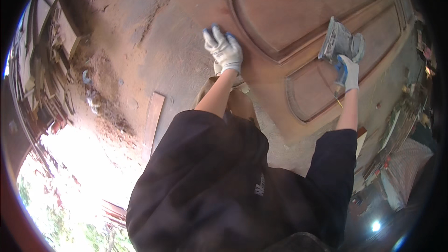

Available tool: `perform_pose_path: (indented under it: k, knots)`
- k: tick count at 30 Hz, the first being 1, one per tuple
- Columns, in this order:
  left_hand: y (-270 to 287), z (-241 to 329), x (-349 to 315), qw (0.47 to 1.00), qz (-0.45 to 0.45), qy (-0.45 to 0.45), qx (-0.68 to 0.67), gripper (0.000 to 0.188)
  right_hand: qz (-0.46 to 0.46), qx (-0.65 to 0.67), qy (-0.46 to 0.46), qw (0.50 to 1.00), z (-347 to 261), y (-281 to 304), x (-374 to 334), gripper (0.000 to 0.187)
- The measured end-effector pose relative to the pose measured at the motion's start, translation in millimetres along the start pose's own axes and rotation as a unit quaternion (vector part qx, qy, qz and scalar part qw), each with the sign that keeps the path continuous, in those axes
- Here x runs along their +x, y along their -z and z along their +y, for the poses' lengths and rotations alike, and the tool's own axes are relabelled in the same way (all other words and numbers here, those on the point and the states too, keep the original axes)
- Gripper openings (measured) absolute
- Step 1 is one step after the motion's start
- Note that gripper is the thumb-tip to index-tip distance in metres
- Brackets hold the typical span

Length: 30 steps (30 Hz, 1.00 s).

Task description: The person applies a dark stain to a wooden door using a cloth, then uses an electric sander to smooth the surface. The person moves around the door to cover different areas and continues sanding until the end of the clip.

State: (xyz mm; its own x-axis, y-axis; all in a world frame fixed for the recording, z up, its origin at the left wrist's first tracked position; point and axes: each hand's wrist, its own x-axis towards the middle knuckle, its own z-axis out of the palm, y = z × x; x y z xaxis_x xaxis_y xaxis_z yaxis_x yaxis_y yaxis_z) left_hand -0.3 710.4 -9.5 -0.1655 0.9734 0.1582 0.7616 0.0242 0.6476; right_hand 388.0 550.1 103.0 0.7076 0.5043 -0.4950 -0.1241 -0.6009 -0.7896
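A brown wooden door [261, 56] with raised, moulded panels lies flat before me. In a white glove with blue fingertips, my right hand [349, 72] is closed around a dusty grey power sander [339, 42]. The sander is over the strip between two of the door's panels; its underside is hidden, and a thin yellowish cord shows below the hand. My left hand [223, 50], in a matching glove, is at the door's left edge. Its fingers are stretched out and hold nothing. I cannot tell whether the palm presses on the door.
A loose wooden board [153, 119] lies on the dusty floor [133, 32] to the left. Stacked wood strips [44, 60] stand at the far left. More timber pieces [396, 126] and a striped sack [406, 163] are at the right.
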Motion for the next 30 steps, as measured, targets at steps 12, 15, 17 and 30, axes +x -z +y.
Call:
perform_pose_path:
  k: [12,15,17,30]
  knots:
    - [152,-2,-12,0.916,-0.299,-0.125,-0.238,0.055,-0.040,-0.428,-0.004,0.903,110,-89,-237,0.084]
    - [168,33,-29,0.852,-0.387,-0.152,-0.317,0.059,-0.157,-0.401,0.141,0.891,64,-154,-247,0.079]
    - [159,51,-28,0.862,-0.376,-0.079,-0.331,0.042,-0.189,-0.439,0.194,0.857,52,-184,-240,0.075]
    - [64,36,211,0.859,-0.294,0.053,-0.415,0.027,-0.200,-0.398,0.101,0.890,-162,-360,-128,0.050]
